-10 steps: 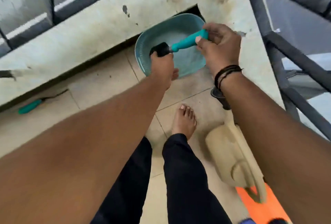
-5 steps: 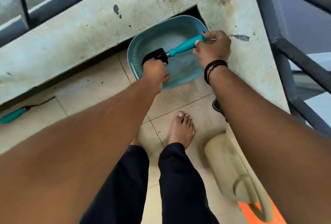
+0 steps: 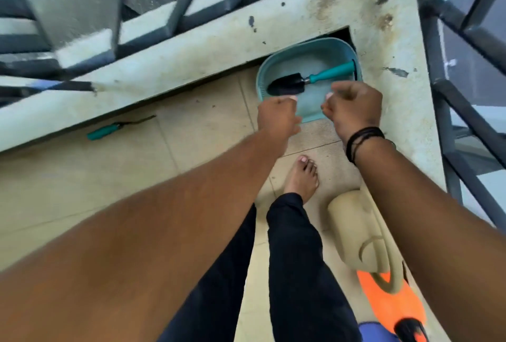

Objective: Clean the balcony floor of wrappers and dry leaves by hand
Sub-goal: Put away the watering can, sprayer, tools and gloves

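The trowel (image 3: 309, 78), which both hands had gripped one second and half a second earlier, now lay released inside the teal basket (image 3: 284, 54), black blade toward the left wall, teal handle angled up toward the right rim. The left hand (image 3: 276, 118) had withdrawn to the basket's near rim, fingers curled, holding nothing visible. The right hand (image 3: 353, 107) had likewise let go of the handle and hung above the near rim, fingers curled and empty. The hands were apart, with a gap between them. The basket stood on the tiled floor (image 3: 208, 133) in the corner against the concrete ledge (image 3: 191, 51). A second teal-handled tool (image 3: 115, 128) lay along the ledge's base, well left. No wrappers or leaves could be made out.
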The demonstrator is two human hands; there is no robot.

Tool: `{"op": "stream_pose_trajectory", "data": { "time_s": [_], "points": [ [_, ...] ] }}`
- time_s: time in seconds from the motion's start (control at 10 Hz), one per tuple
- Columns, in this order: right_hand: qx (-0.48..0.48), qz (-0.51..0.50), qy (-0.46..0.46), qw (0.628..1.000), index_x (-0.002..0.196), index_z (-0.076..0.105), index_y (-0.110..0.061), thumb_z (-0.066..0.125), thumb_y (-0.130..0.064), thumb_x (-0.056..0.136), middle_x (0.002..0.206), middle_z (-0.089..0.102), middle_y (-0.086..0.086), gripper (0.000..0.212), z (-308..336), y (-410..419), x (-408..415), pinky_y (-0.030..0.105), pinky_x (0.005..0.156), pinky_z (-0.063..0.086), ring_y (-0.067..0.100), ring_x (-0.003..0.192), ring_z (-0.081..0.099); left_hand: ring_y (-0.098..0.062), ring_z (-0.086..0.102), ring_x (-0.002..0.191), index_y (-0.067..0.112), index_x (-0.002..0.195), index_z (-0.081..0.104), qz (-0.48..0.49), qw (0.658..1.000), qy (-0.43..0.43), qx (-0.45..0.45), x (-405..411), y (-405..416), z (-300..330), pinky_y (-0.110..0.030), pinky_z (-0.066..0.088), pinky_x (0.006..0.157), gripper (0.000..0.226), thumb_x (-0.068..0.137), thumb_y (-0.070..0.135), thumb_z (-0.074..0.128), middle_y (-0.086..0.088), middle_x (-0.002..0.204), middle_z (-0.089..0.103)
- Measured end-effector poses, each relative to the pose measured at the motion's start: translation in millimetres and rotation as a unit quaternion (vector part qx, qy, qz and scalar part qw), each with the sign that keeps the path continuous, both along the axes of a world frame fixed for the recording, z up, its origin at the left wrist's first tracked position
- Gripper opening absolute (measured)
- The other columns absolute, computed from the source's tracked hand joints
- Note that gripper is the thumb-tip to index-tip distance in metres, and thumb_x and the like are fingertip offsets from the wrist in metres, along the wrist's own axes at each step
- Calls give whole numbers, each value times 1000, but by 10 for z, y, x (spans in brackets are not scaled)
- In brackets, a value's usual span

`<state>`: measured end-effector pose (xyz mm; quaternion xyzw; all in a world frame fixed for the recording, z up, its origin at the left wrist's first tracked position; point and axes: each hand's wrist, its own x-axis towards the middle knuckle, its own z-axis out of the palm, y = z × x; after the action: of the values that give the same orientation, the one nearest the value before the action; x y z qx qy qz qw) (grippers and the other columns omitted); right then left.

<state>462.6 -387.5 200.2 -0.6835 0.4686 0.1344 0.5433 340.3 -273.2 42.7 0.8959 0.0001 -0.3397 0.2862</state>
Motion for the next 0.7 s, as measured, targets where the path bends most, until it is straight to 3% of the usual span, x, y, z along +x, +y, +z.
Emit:
{"op": "stream_pose_trajectory", "data": {
  "time_s": [0.1, 0.2, 0.3, 0.4, 0.5, 0.6, 0.7],
  "points": [
    [57, -13, -2, 998, 101, 68, -11, 64, -2, 93, 77, 68, 5, 13, 858, 138, -162, 31, 76, 62, 19, 72, 69, -23, 63, 91, 12, 109, 70, 301, 904, 284, -101, 487, 61, 1395, -42, 47, 83, 24, 101, 23, 51, -4, 106, 69],
    [88, -12, -20, 996, 97, 67, -12, 62, -3, 95, 78, 66, 8, 10, 1948, 307, -265, 26, 70, 61, 15, 68, 65, -19, 62, 69, 15, 78, 67, 453, 849, 226, -151, 955, 645, 2696, -32, 48, 63, 25, 98, 30, 62, -3, 80, 68],
    [17, 64, -41, 997, 86, 70, -21, 64, -14, 91, 76, 70, 4, 11, 3368, 460, -303, 31, 64, 59, 13, 64, 65, -18, 62, 65, 11, 67, 66, 407, 869, 209, -186, 837, 1149, 4322, -28, 46, 61, 37, 98, 31, 64, -5, 74, 70],
    [17, 136, -43, 990, 75, 71, -25, 65, -22, 87, 74, 72, 1, 14, 3953, 590, -253, 34, 58, 54, 16, 63, 64, -17, 64, 67, 9, 76, 70, 361, 892, 191, -192, 765, 1437, 4973, -27, 50, 64, 23, 95, 22, 68, -5, 78, 72],
    [62, 201, -34, 977, 74, 69, -20, 66, -16, 92, 71, 71, 1, 19, 4580, 763, -161, 28, 56, 50, 21, 65, 62, -19, 64, 77, 9, 112, 69, 285, 930, 151, -176, 815, 1898, 5905, -26, 50, 66, 30, 85, 21, 77, -12, 93, 74],
    [91, 225, -54, 969, 74, 69, -16, 63, -12, 93, 73, 72, 4, 20, 4883, 882, -103, 25, 53, 49, 23, 65, 62, -18, 63, 78, 3, 122, 62, 314, 928, 115, -164, 793, 2199, 6381, -22, 47, 60, 34, 91, 13, 73, -16, 98, 71],
    [135, 282, -47, 949, 85, 69, -11, 63, -13, 97, 84, 74, 13, 13, 5069, 1038, -137, 26, 53, 52, 22, 66, 65, -15, 65, 72, 6, 120, 62, 445, 877, 63, -167, 572, 2608, 6852, -23, 44, 60, 28, 94, 12, 70, -14, 94, 69]
  ]
}}
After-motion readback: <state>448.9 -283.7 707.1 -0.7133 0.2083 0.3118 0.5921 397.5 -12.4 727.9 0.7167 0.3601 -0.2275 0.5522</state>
